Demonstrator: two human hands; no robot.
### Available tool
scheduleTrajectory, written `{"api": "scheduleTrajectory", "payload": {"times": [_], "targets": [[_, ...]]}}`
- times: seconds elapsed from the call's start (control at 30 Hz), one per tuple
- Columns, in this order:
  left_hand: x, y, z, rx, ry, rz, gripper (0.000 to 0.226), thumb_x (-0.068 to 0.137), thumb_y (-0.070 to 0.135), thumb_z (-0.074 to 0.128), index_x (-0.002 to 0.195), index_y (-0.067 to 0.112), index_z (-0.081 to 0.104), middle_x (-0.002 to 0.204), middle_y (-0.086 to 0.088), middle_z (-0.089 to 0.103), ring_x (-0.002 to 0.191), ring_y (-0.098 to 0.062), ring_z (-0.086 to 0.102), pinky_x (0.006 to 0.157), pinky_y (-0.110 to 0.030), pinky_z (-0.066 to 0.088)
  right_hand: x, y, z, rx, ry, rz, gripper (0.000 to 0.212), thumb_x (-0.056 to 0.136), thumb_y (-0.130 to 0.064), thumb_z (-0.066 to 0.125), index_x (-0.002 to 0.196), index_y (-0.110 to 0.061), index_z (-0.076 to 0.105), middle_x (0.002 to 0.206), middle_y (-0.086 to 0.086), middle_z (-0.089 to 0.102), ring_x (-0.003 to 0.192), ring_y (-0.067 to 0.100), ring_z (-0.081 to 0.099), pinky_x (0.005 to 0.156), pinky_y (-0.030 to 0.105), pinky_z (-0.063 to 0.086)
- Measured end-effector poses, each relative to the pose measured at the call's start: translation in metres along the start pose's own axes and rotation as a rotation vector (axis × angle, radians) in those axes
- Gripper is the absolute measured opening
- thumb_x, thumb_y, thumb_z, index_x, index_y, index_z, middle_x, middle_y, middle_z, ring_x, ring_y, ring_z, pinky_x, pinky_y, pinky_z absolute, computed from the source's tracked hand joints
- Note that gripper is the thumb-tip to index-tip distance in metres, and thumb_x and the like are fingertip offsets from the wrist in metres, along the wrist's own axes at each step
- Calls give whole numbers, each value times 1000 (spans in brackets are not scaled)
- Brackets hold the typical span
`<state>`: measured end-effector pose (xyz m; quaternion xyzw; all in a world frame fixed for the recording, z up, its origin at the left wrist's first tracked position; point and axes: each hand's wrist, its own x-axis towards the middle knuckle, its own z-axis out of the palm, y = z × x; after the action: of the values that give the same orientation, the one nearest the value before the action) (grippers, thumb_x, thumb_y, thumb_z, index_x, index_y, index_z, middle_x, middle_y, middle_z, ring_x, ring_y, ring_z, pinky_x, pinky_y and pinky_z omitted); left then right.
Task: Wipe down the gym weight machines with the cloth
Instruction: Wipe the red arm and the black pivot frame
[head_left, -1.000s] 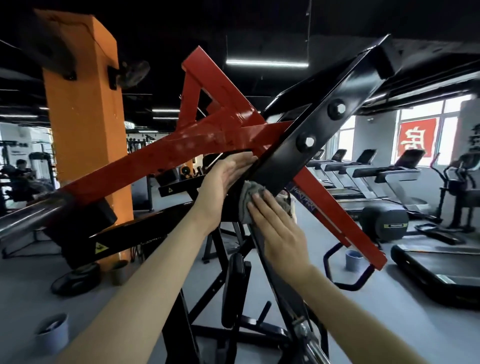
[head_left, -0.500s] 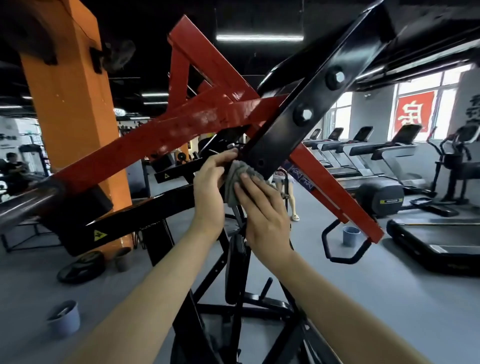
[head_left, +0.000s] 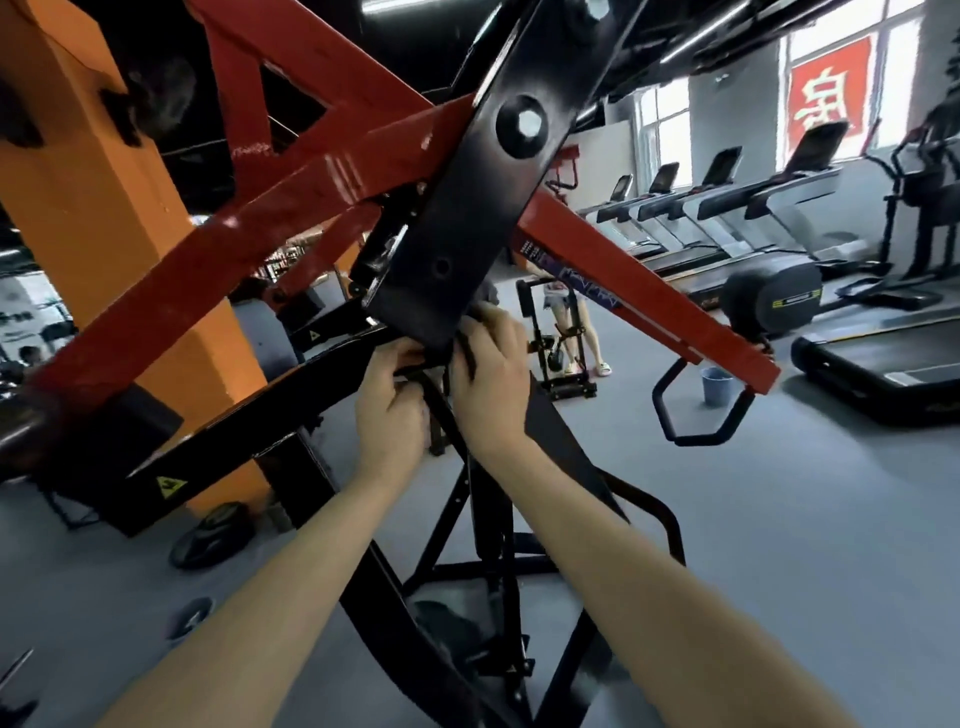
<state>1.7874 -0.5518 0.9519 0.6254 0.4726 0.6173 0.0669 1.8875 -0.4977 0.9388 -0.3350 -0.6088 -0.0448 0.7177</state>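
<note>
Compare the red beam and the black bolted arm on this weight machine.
The red beam slopes down to the right; the black arm crosses in front of it, leaning the other way. The black arm carries a large bolt; the red beam ends in a black handle. Both are glossy machine frame parts.

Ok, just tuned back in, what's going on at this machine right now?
A person is working on the red and black weight machine. The left hand and the right hand are both curled round the lower end of its black plate, close together. The cloth cannot be made out from here; it may be tucked under the right hand. A small blue bucket stands on the floor off to the right.
</note>
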Motion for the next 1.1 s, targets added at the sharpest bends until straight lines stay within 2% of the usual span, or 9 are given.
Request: {"api": "scheduleTrajectory", "payload": {"times": [0.13, 0.23, 0.37, 0.43, 0.57, 0.63, 0.8, 0.93, 1.1], "targets": [[-7, -10, 0, 60, -29, 12, 53, 90, -13, 45, 132, 15, 60, 127, 3, 64, 120, -6, 60, 102, -24, 49, -13, 19, 25, -83, 18, -155, 33, 97, 0, 64, 130, -4, 69, 137, 16, 63, 123, 35, 55, 105, 37, 48], [-5, -24, 1, 157, -53, 68, 54, 89, -14, 46, 134, 14, 59, 132, 0, 57, 123, -10, 57, 106, -31, 48, -52, 55, 15, -175, -34, -220, 42, 100, -3, 60, 142, -6, 62, 143, 16, 61, 124, 35, 57, 105, 42, 50], [-7, -33, 8, 201, -75, 75, 59, 91, -15, 44, 139, 16, 56, 133, 1, 52, 113, -2, 58, 92, -18, 49, -109, 101, -6, -222, -104, -169, 48, 99, -3, 61, 146, -5, 57, 148, 17, 57, 127, 36, 55, 105, 46, 49], [-9, -35, 12, 194, -86, 70, 59, 90, -16, 44, 138, 15, 57, 130, 0, 52, 106, 0, 57, 86, -12, 46, -123, 110, -11, -231, -170, -153, 49, 101, -5, 53, 150, -4, 52, 153, 17, 51, 135, 38, 51, 109, 50, 47], [-10, -35, 10, 208, -92, 112, 54, 91, -14, 50, 136, 15, 58, 127, 1, 53, 112, -2, 57, 86, -10, 45, -92, 93, 1, -124, -251, -221, 60, 97, 4, 56, 154, 3, 41, 165, 20, 33, 156, 39, 26, 120, 58, 33], [-8, -32, 6, 186, -65, 113, 52, 92, -12, 51, 136, 15, 58, 128, 1, 54, 113, -5, 58, 86, -11, 46, -55, 73, 11, -74, -244, -264, 63, 96, 7, 58, 156, 3, 38, 167, 20, 30, 158, 37, 18, 123, 59, 28], [1, -36, 4, 185, 27, 156, 51, 86, -14, 51, 128, 15, 56, 126, -4, 57, 112, -17, 59, 87, -21, 47, -2, 44, 28, -73, -173, -328, 58, 99, -1, 56, 155, 0, 42, 166, 18, 32, 159, 34, 17, 125, 54, 25], [-3, -39, 26, 259, -12, 247, 36, 82, -17, 52, 108, 7, 61, 112, -3, 55, 99, -10, 58, 83, -14, 44, -38, 79, 15, -142, -165, -309, 58, 103, -6, 55, 158, -3, 37, 168, 15, 28, 159, 32, 18, 127, 52, 23], [-7, -50, 35, 340, -132, 308, 27, 86, -12, 55, 102, 8, 62, 106, 2, 55, 96, -13, 57, 86, -22, 45, -146, 142, -11, -258, -268, -130, 58, 105, -10, 47, 160, -4, 31, 171, 13, 22, 158, 35, 19, 123, 58, 31]]}}
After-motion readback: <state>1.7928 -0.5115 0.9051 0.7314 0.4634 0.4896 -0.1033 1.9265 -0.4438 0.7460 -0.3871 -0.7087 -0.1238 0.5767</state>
